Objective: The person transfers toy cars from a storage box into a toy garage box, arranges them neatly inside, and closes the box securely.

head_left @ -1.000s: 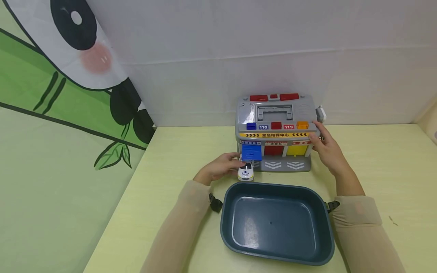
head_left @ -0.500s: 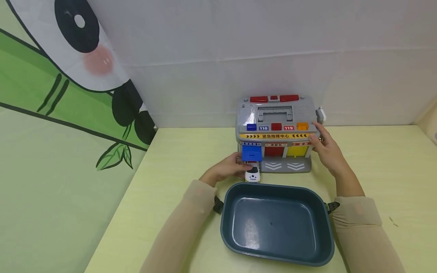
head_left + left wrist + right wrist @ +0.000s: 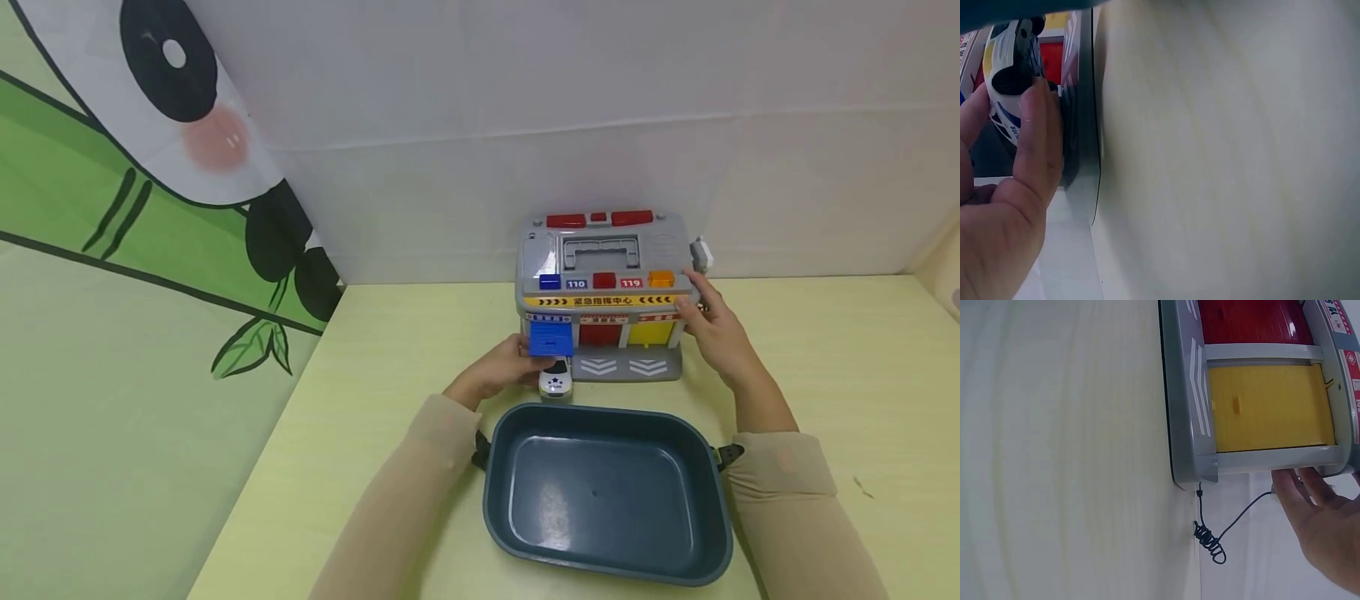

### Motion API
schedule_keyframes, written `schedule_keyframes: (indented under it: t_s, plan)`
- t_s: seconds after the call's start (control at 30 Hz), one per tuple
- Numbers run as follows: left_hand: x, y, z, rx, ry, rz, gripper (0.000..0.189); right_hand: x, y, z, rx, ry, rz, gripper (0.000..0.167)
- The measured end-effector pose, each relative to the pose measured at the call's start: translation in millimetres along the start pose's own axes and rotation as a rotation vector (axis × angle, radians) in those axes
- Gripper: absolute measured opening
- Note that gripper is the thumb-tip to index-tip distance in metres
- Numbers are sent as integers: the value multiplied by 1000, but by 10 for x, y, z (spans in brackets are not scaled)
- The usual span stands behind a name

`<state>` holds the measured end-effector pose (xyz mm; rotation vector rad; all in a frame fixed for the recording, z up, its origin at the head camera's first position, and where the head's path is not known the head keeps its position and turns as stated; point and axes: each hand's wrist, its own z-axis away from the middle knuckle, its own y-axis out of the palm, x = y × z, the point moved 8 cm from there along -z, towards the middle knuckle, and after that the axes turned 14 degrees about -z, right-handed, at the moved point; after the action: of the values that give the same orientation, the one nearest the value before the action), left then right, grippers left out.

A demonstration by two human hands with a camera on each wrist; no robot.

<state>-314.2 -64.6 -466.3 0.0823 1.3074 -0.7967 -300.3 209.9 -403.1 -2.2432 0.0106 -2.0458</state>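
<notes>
A white toy police car [image 3: 556, 382] sits at the left bay of a grey toy garage [image 3: 600, 287], one end beneath the raised blue door [image 3: 551, 339]. My left hand [image 3: 501, 371] pinches the car between thumb and fingers; the left wrist view shows the fingers along the car [image 3: 1007, 62]. At the garage's right end, my right hand [image 3: 716, 333] holds the corner, thumb in front and fingers on the side wall. The red door [image 3: 600, 335] and yellow door [image 3: 1269, 409] are down. The car's far end is hidden under the blue door.
A dark blue-grey tray [image 3: 600, 562] lies in front of the garage, between my forearms. Behind the garage hangs a white cloth [image 3: 450, 200]. From the garage's right side trails a coiled black cord [image 3: 1210, 542], tied to a small white piece [image 3: 702, 254].
My left hand has carried the car a little to the right and then inward beneath the blue door. The right hand keeps its place on the garage.
</notes>
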Motion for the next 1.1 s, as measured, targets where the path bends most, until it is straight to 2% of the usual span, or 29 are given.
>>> schedule_keyframes:
  t_s: [0.17, 0.4, 0.63, 0.77, 0.87, 0.97, 1.1]
  plan:
    - [3, 4, 20, -29, -12, 15, 40, 7, 8, -3, 3, 5, -4, 63]
    - [104, -78, 47, -148, -145, -12, 46, -4, 10, 1, 7, 13, -7, 63]
    - [51, -114, 18, -170, -89, 50, 37, -5, 9, -3, 3, 1, -8, 63]
    - [63, -147, 55, -214, -134, 71, 53, -9, 14, -10, 8, 2, -8, 63]
    - [54, -155, 66, -214, -132, 100, 72, 0, 24, -14, 11, 4, -9, 63]
    - [39, -177, 69, -205, -106, 53, 89, 10, 26, -15, 12, 1, -8, 63]
    - [39, -213, 69, -202, -86, -112, 97, 11, 24, 0, 11, 8, -7, 63]
